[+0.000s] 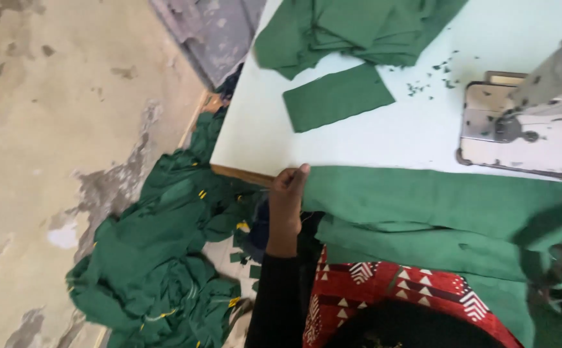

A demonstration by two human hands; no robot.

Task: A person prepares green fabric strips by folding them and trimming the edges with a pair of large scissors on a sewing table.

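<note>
Left hand (286, 209) at near desk (384, 138) edge, fingers (294, 177) closed on left end of green cloth (448, 206). Cloth's long axis ran rightward along edge, toward sewing machine (526, 129). Right hand out of view.

A white table (371, 138) fills the top. On it lie a small green strip (337, 96), a pile of folded green cloth (358, 26) behind that, and a sewing machine (526, 125) to the right. Left of the table, a green heap (158, 258) sits on the floor (55, 129).
</note>
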